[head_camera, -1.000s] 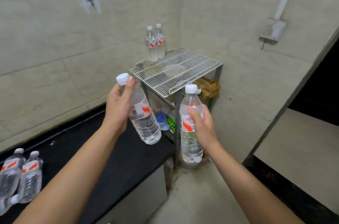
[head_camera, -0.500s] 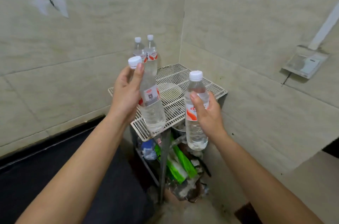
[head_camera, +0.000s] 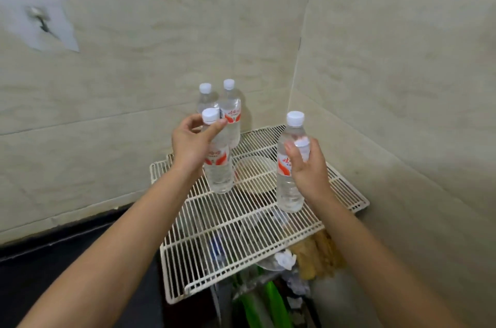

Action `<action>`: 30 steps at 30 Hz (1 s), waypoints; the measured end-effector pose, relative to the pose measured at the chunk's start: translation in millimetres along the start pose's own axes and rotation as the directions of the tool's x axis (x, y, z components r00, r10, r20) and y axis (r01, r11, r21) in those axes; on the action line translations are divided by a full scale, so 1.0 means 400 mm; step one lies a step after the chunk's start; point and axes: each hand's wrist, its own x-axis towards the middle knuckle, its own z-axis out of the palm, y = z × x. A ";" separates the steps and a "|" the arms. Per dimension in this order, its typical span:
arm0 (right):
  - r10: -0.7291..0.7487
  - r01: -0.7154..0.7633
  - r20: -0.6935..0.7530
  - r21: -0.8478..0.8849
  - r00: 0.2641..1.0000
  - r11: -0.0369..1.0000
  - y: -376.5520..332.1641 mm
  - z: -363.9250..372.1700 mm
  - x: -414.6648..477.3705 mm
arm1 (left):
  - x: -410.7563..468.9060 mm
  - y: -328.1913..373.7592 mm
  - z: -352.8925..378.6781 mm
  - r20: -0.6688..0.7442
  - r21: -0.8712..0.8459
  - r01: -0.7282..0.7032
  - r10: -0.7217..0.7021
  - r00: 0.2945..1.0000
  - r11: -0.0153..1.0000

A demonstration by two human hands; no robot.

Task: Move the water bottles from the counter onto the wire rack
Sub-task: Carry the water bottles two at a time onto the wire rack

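While over the white wire rack (head_camera: 241, 225) — left hand (head_camera: 191, 145) wrapped round one clear white-capped plastic water bottle (head_camera: 218, 164), right hand (head_camera: 308, 166) round another (head_camera: 289, 166); two more standing at back corner (head_camera: 228, 110).

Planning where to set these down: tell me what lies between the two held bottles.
Head view: between the left-hand bottle and the right-hand bottle, bare wire rack, with a round pale dish showing beneath its wires.
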 end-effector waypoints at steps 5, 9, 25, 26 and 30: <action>-0.032 0.015 0.177 0.095 0.984 0.995 0.052 0.018 0.153 | 0.030 -0.054 0.071 -0.179 0.160 -0.055 0.084 0.980 0.986; -0.022 -0.013 0.274 0.126 0.962 0.992 0.104 0.037 0.247 | 0.011 -0.074 0.117 -0.237 0.278 -0.079 0.149 0.960 0.957; 0.046 -0.144 0.616 0.111 0.787 0.983 0.170 0.056 0.428 | 0.045 -0.210 0.081 -0.179 0.390 0.015 0.060 0.982 0.921; 0.075 -0.179 0.584 0.123 0.808 0.976 0.167 0.064 0.442 | 0.067 -0.211 0.073 -0.202 0.356 0.028 0.047 0.978 0.934; 0.108 -0.189 0.446 0.142 0.888 0.972 0.167 0.113 0.497 | 0.176 -0.211 0.029 -0.301 0.268 0.077 0.007 0.954 0.960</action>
